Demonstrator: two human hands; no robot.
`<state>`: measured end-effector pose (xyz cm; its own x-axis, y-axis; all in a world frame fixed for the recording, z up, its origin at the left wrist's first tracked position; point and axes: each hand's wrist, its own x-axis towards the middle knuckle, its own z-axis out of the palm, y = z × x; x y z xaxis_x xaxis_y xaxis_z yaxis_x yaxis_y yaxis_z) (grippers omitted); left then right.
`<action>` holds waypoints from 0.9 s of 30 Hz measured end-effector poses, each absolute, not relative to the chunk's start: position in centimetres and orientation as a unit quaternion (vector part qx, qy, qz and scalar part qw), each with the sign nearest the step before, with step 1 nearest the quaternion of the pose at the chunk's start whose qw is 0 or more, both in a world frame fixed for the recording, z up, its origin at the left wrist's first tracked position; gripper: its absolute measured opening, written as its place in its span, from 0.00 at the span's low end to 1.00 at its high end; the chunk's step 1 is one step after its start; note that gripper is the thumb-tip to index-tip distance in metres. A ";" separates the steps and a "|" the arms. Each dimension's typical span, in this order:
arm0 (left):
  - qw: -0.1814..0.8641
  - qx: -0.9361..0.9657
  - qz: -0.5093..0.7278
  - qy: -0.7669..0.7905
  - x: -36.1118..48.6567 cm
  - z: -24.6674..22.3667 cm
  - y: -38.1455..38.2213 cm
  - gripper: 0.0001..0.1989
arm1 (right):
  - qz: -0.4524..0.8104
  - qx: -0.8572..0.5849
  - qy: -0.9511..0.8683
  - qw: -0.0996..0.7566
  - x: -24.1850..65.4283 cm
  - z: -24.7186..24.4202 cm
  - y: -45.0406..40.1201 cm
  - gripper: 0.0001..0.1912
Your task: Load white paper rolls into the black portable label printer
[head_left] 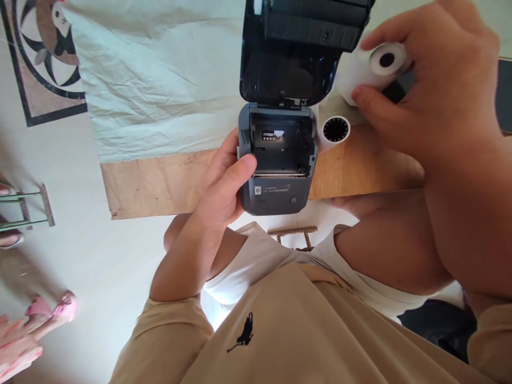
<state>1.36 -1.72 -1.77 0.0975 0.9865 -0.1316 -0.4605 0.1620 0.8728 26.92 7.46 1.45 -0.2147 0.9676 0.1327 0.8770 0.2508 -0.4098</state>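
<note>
A dark grey label printer point(276, 194) with its black lid point(290, 74) swung up shows a bare inner compartment. My left hand point(226, 184) is closed round its left side, thumb on the compartment's edge. At the upper right, my right hand point(436, 85) has its thumb and fingers around a small white roll point(387, 60) with a dark core. Another white roll point(335, 129), with a dark ribbed opening, is beside the printer's right edge. Part of a white object lies under the roll at my right fingers; its full shape is hidden.
A pale cloth point(160, 80) covers much of the wooden table point(160, 184). A dark flat object point(504, 96) is at the right edge. My legs are under the table's front edge. Another person's feet in pink sandals point(64, 306) and a small stool point(46, 205) are at left.
</note>
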 end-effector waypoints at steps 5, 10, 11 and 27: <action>0.649 0.343 0.551 0.396 1.3 -2.0 -1.7 0.15 | 0.141 -0.602 -0.770 0.158 27.4 1.5 7.0 0.29; 0.639 0.365 0.558 0.385 1.3 -2.1 -1.7 0.16 | 0.142 -0.615 -0.758 0.164 27.4 1.6 6.8 0.32; 0.638 0.370 0.559 0.378 1.2 -2.1 -1.7 0.16 | 0.148 -0.606 -0.763 0.166 27.4 1.6 6.8 0.33; 0.644 0.362 0.553 0.385 1.1 -2.2 -1.7 0.16 | 0.128 -0.583 -0.780 0.185 28.0 0.8 6.8 0.28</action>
